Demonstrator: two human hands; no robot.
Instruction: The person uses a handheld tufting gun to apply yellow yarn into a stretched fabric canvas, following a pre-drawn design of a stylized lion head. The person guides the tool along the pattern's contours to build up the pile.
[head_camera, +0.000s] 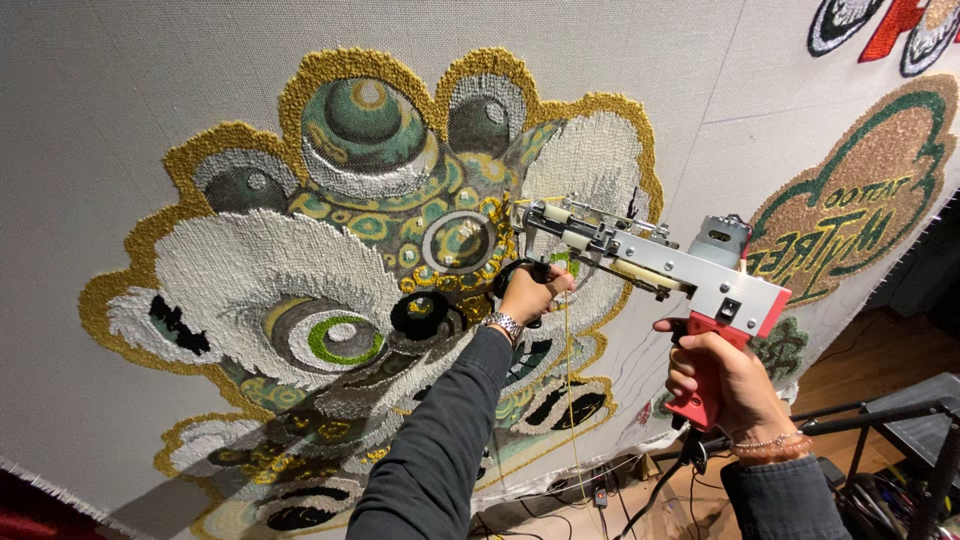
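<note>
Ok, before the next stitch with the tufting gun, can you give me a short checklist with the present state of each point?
1. Right hand grips the red handle of the tufting gun: ok.
2. Left hand holds the black front handle: ok.
3. Gun tip against the cloth: ok, it meets the cloth by the yellow rings.
4. Yellow yarn hangs free below the gun: ok, no tangle visible.
5. Power cable clear of the hands: ok.
6. Yarn threaded through the needle: cannot tell.
</note>
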